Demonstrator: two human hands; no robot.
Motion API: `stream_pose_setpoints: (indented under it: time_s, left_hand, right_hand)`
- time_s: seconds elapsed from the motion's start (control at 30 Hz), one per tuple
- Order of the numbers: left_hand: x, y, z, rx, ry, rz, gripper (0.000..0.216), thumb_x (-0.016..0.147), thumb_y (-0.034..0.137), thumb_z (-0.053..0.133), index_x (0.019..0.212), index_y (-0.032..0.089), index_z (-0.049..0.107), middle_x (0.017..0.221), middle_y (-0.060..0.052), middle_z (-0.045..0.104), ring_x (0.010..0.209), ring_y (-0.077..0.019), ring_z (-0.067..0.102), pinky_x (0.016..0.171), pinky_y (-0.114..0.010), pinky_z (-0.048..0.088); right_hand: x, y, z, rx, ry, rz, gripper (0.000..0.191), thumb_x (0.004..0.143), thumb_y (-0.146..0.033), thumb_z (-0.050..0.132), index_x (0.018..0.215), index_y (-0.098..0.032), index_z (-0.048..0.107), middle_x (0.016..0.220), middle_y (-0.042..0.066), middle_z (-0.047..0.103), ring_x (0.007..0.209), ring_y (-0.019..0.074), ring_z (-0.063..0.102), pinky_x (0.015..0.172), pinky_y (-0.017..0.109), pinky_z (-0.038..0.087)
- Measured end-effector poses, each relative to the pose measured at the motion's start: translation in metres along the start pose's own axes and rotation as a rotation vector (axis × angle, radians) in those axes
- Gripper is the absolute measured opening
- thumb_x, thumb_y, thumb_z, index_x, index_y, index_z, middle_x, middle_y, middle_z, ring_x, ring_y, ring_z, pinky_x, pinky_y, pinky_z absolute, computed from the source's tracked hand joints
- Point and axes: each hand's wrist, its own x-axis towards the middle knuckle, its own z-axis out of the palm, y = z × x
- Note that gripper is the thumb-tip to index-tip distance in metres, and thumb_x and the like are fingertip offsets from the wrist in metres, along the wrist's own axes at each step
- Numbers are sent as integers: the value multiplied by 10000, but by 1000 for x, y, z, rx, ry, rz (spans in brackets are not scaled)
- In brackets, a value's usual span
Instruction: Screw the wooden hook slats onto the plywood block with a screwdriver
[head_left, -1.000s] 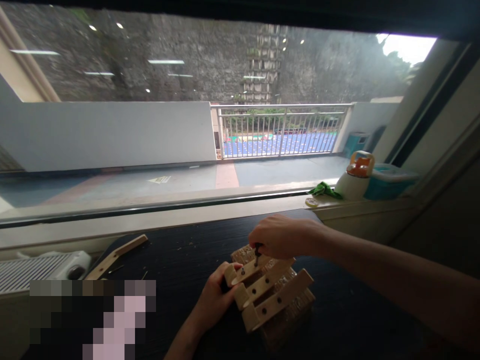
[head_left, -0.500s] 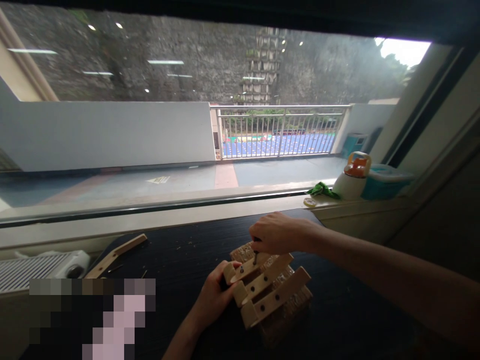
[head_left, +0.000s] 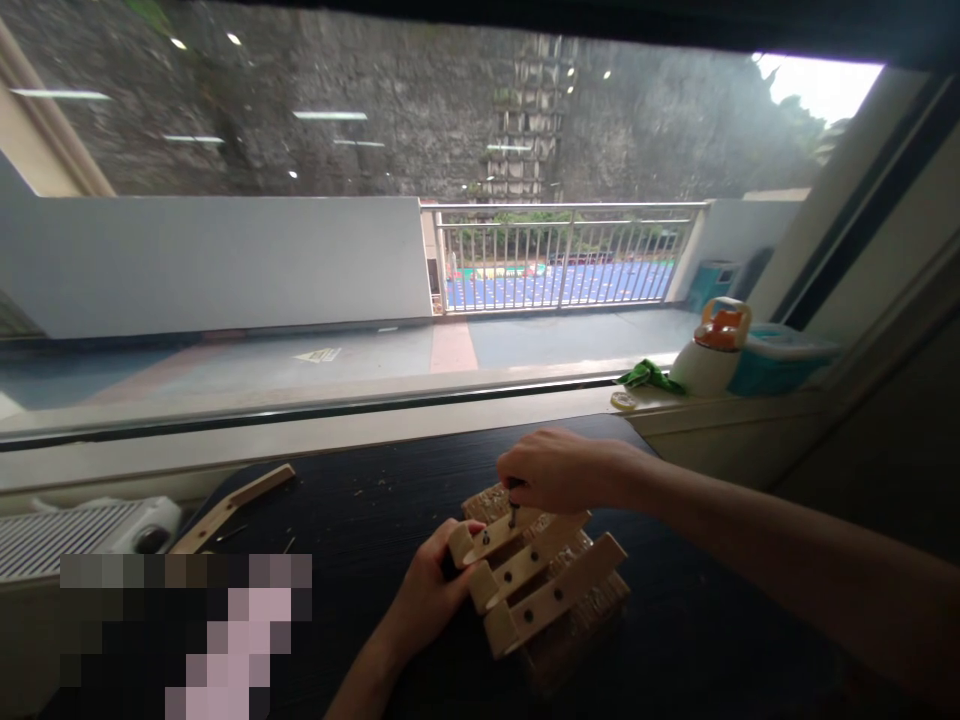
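Three pale wooden arms with rounded end blocks and dark screw holes [head_left: 551,590] lie side by side, slanted across a rough block of pressed wood chips [head_left: 600,600]. My left hand [head_left: 439,565] is closed around the end block of the farthest arm, steadying it from the left. Over that same arm my right hand [head_left: 547,470] makes a fist around a small screwdriver [head_left: 513,516]. Its short metal shaft points down at the wood; most of the handle is hidden in my fingers. A screw head shows in the hole nearer my left hand.
The dark table [head_left: 337,520] carries wood crumbs and a loose angled wooden piece [head_left: 259,487] at far left. A white ridged appliance [head_left: 90,530] stands beyond. On the sill are a green cloth [head_left: 649,376], a white jug [head_left: 709,360] and a teal box [head_left: 780,362]. Lower left is pixelated.
The view has shifted slightly. My right fist has turned a little, and more of the screwdriver's shaft shows. My left hand keeps its grip on the wooden arm.
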Motion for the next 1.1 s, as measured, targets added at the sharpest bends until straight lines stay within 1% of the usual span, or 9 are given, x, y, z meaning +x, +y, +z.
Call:
stream_pose_setpoints:
  time_s: [0.17, 0.3, 0.4, 0.47, 0.63, 0.77, 0.87, 1.0, 1.1]
  left_hand:
    - [0, 1, 0, -3, 11, -4, 265, 748, 206, 593, 1011, 177, 605, 855, -27, 620, 788, -184, 565, 730, -259, 451]
    - [-1, 0, 1, 2, 9, -3, 259, 751, 216, 593, 1007, 178, 605, 846, -27, 613, 785, -184, 560, 729, -261, 450]
    - [-1, -1, 1, 2, 7, -7, 261, 756, 215, 589, 1013, 176, 603, 852, -28, 611, 785, -182, 561, 728, -262, 451]
    - [-1, -1, 0, -1, 5, -7, 265, 756, 212, 589, 1018, 175, 602, 858, -29, 615, 785, -181, 561, 728, -261, 451]
    - [-1, 0, 0, -2, 1, -10, 278, 749, 203, 590, 1025, 176, 604, 873, -30, 622, 791, -184, 566, 731, -261, 452]
    - [-1, -1, 1, -3, 1, -10, 281, 752, 206, 583, 1031, 178, 599, 886, -30, 619, 816, -187, 566, 756, -271, 448]
    - [-1, -1, 1, -6, -6, -10, 275, 754, 213, 582, 1027, 179, 597, 867, -25, 616, 796, -180, 558, 739, -265, 449]
    - [-1, -1, 1, -8, 3, -10, 275, 752, 224, 590, 1023, 180, 601, 867, -24, 616, 794, -178, 554, 741, -259, 447]
    - [-1, 0, 1, -13, 1, -18, 277, 754, 240, 591, 1025, 183, 601, 872, -24, 619, 797, -179, 557, 742, -257, 447]
  right_hand:
    - [0, -2, 3, -27, 29, 48, 254, 809, -285, 441, 841, -169, 665, 788, 86, 680, 739, 203, 621, 590, 272, 381]
    - [-5, -4, -8, -39, 17, 32, 234, 791, -315, 470, 861, -203, 664, 808, 63, 680, 742, 195, 615, 585, 268, 372]
    - [-10, -5, -18, -13, -8, -9, 212, 769, -254, 485, 880, -242, 666, 829, 29, 682, 752, 174, 606, 592, 260, 357]
    - [-11, -5, -20, -6, -35, -24, 216, 764, -219, 481, 863, -240, 672, 826, 27, 682, 746, 166, 604, 579, 254, 346]
    - [-6, -1, -11, 22, -18, -30, 232, 795, -233, 457, 884, -211, 671, 833, 47, 683, 760, 170, 605, 588, 252, 349]
    - [-3, 2, -3, 50, 21, 29, 247, 821, -295, 441, 882, -194, 658, 834, 59, 680, 780, 182, 606, 621, 259, 368]
    - [-2, 0, -2, 23, 36, 71, 283, 838, -328, 420, 890, -181, 656, 834, 76, 679, 785, 195, 610, 637, 273, 381]
    - [-4, -4, -11, -22, -16, 84, 299, 832, -359, 439, 876, -175, 670, 830, 86, 677, 777, 205, 613, 618, 279, 385]
    - [-7, -7, -20, -12, -32, 37, 251, 788, -353, 501, 906, -209, 669, 842, 53, 678, 760, 198, 611, 604, 279, 375]
